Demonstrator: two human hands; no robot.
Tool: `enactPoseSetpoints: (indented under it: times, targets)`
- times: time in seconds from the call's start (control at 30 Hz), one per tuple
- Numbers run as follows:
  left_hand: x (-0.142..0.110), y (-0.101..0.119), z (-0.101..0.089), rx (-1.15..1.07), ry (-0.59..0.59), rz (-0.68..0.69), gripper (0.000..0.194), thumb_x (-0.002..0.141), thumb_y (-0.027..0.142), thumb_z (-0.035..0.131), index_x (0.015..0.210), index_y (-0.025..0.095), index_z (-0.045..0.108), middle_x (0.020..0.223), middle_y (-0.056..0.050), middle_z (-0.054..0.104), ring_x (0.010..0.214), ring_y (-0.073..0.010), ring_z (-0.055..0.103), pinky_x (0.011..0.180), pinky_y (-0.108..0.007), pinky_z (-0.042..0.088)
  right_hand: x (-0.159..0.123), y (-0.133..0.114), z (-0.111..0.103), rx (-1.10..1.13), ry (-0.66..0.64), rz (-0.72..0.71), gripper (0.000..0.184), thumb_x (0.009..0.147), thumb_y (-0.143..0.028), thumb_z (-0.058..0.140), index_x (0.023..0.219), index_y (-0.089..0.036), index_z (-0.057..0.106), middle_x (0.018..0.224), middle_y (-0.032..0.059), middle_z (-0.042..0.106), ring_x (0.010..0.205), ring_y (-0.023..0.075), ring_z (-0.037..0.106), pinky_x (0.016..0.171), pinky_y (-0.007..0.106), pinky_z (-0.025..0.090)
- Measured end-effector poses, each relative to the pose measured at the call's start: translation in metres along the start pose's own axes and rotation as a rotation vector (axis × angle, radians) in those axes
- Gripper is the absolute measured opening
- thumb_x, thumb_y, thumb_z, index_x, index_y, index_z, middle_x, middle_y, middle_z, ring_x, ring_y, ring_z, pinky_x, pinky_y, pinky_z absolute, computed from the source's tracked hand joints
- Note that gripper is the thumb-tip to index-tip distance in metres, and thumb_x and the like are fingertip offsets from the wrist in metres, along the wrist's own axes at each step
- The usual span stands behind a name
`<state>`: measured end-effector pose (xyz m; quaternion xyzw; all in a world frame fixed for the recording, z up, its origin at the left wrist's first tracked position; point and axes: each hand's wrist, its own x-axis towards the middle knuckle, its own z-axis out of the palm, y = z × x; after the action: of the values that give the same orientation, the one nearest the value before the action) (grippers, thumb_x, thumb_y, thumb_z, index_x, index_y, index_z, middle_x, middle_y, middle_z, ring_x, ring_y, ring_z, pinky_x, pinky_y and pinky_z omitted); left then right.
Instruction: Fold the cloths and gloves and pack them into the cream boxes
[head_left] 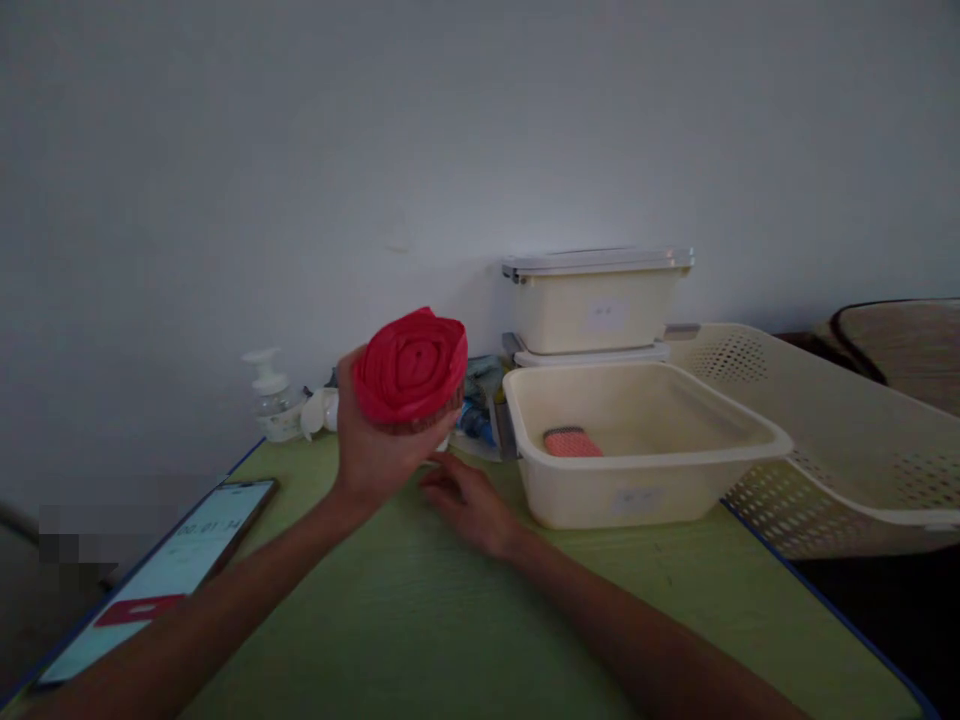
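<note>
My left hand [375,450] is raised above the table, its fingers wrapped round a red rolled cloth [412,365]. The roll's coiled end faces me like a rose, and a brownish band shows along its lower edge. Lower down, close to the tabletop, my right hand [476,505] has its fingers loosely bent and a gap below the forefinger; nothing shows in it. Its fingertips lie by a small white thing that is mostly hidden behind my left hand.
A cream tub [645,495] holding a pink sponge [571,442] stands right of my hands. Behind it is a lidded box [600,310]; a perforated basket [847,420] is farther right. A pump bottle [276,405] and phone [161,575] are on the left of the green table [420,620].
</note>
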<state>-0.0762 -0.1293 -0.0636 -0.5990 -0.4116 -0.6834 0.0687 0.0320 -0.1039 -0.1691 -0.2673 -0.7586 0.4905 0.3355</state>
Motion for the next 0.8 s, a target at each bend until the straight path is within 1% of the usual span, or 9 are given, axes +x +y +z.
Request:
enactPoseSetpoints:
  times: [0.07, 0.1, 0.17, 0.27, 0.33, 0.47, 0.57, 0.63, 0.8]
  targets:
    - [-0.026, 0.000, -0.008, 0.000, -0.044, -0.089, 0.062, 0.056, 0.031, 0.078, 0.109, 0.026, 0.045, 0.106, -0.002, 0.057, 0.106, -0.0249, 0.054, 0.097, -0.041, 0.042, 0.001, 0.001, 0.001, 0.094, 0.003, -0.003, 0.037, 0.086, -0.029, 0.044, 0.119, -0.016, 0.051, 0.101, 0.0096, 0.064, 0.094, 0.0199, 0.059, 0.088, 0.041, 0.042]
    - [-0.039, -0.002, -0.012, 0.022, -0.066, -0.130, 0.061, 0.059, 0.032, 0.077, 0.111, 0.027, 0.045, 0.107, -0.002, 0.057, 0.109, -0.0260, 0.053, 0.099, -0.044, 0.040, 0.002, 0.001, 0.002, 0.155, 0.004, 0.001, 0.036, 0.090, -0.036, 0.035, 0.117, -0.017, 0.051, 0.100, 0.0091, 0.064, 0.091, 0.0185, 0.061, 0.085, 0.039, 0.045]
    - [-0.060, -0.011, -0.020, 0.035, -0.085, -0.132, 0.062, 0.060, 0.033, 0.075, 0.114, 0.028, 0.045, 0.108, -0.003, 0.057, 0.111, -0.0281, 0.051, 0.097, -0.049, 0.041, 0.001, 0.001, 0.004, 0.359, 0.003, 0.043, 0.047, 0.092, -0.049, 0.023, 0.113, -0.019, 0.052, 0.101, 0.0093, 0.064, 0.088, 0.0180, 0.062, 0.080, 0.037, 0.047]
    - [-0.079, -0.027, -0.032, 0.046, -0.176, -0.068, 0.065, 0.057, 0.032, 0.077, 0.115, 0.032, 0.046, 0.109, -0.003, 0.056, 0.109, -0.0304, 0.050, 0.095, -0.052, 0.040, -0.001, 0.000, 0.006, 0.727, -0.034, 0.165, 0.053, 0.087, -0.062, 0.029, 0.109, -0.020, 0.054, 0.104, 0.0088, 0.064, 0.089, 0.0189, 0.061, 0.079, 0.037, 0.047]
    - [-0.084, -0.037, -0.038, 0.022, -0.242, -0.032, 0.068, 0.056, 0.032, 0.078, 0.115, 0.035, 0.046, 0.110, -0.002, 0.054, 0.107, -0.0303, 0.051, 0.093, -0.052, 0.041, -0.001, -0.001, 0.007, 0.835, -0.052, 0.218, 0.050, 0.086, -0.060, 0.034, 0.110, -0.021, 0.054, 0.108, 0.0076, 0.062, 0.092, 0.0183, 0.059, 0.081, 0.036, 0.046]
    - [-0.086, -0.049, -0.042, -0.026, -0.290, -0.108, 0.070, 0.057, 0.029, 0.078, 0.117, 0.037, 0.042, 0.109, -0.002, 0.051, 0.103, -0.0274, 0.053, 0.089, -0.047, 0.045, 0.000, -0.004, 0.006, 0.852, -0.025, 0.212, 0.047, 0.084, -0.057, 0.043, 0.117, -0.024, 0.048, 0.118, 0.0063, 0.057, 0.100, 0.0184, 0.057, 0.086, 0.037, 0.044]
    - [-0.090, -0.055, -0.040, -0.025, -0.355, -0.166, 0.075, 0.055, 0.029, 0.080, 0.118, 0.031, 0.039, 0.114, -0.005, 0.048, 0.108, -0.0281, 0.050, 0.095, -0.049, 0.041, -0.002, -0.008, 0.003, 0.816, -0.053, 0.145, 0.051, 0.080, -0.060, 0.047, 0.117, -0.025, 0.047, 0.121, 0.0069, 0.055, 0.110, 0.0211, 0.052, 0.089, 0.040, 0.043]
    - [-0.093, -0.056, -0.039, -0.038, -0.432, -0.203, 0.080, 0.054, 0.030, 0.080, 0.121, 0.028, 0.036, 0.120, -0.008, 0.045, 0.115, -0.0298, 0.046, 0.099, -0.051, 0.037, -0.005, -0.011, 0.001, 0.793, -0.026, 0.112, 0.055, 0.074, -0.058, 0.055, 0.117, -0.025, 0.046, 0.123, 0.0064, 0.054, 0.114, 0.0215, 0.049, 0.093, 0.041, 0.041]
    - [-0.100, -0.051, -0.041, -0.210, -0.587, -0.392, 0.101, 0.052, 0.035, 0.082, 0.132, 0.028, 0.022, 0.134, -0.013, 0.034, 0.122, -0.0307, 0.041, 0.102, -0.050, 0.035, -0.012, -0.017, -0.005, 0.774, 0.048, 0.185, 0.067, 0.060, -0.050, 0.073, 0.114, -0.025, 0.043, 0.120, 0.0058, 0.055, 0.110, 0.0217, 0.053, 0.099, 0.041, 0.038]
